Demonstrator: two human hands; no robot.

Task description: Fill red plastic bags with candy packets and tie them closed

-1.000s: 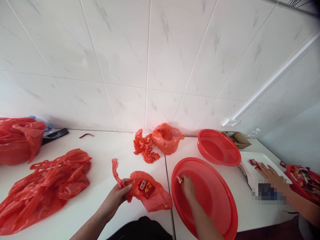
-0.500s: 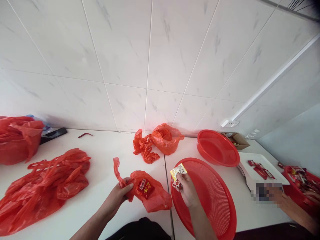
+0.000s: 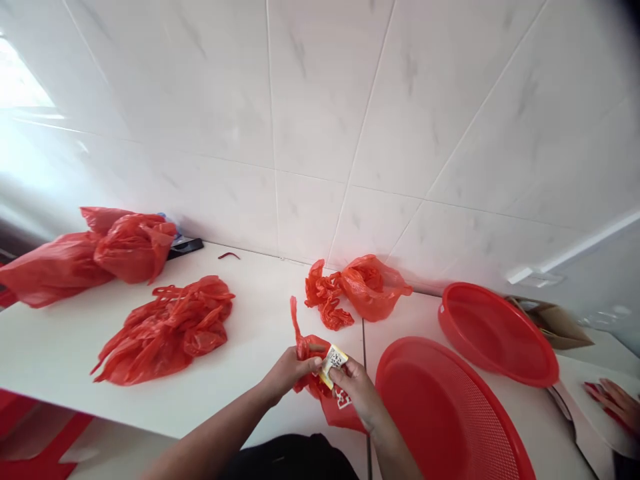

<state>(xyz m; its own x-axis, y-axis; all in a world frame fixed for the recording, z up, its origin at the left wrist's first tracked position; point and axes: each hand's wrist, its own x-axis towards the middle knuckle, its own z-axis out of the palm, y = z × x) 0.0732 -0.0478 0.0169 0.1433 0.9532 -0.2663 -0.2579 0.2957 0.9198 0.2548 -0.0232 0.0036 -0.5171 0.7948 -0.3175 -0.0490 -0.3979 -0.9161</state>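
Observation:
My left hand (image 3: 295, 373) grips the gathered top of a thin red plastic bag (image 3: 345, 417), one handle of which sticks up above the fingers. Pinched in my right hand (image 3: 355, 387) is a small yellow-and-white packet (image 3: 333, 362) with dark writing. Below it, a red-and-white packet (image 3: 343, 398) shows by the same fingers; whether they hold it too I cannot tell. Both hands meet over the mouth of the bag, and the packets overlap it. Right of my right hand stands a large red perforated basket (image 3: 440, 407).
Crumpled red bags (image 3: 327, 297) and an opened red bag (image 3: 375, 287) lie by the wall. More red bags (image 3: 175, 327) are at left. A red basin (image 3: 493, 330), a cardboard box (image 3: 555, 323) and another person's hand (image 3: 623, 400) on a white scale (image 3: 590, 407) are at right.
My right hand has brought its packets from over the basket's edge leftward to the bag in my left hand. The view has turned left.

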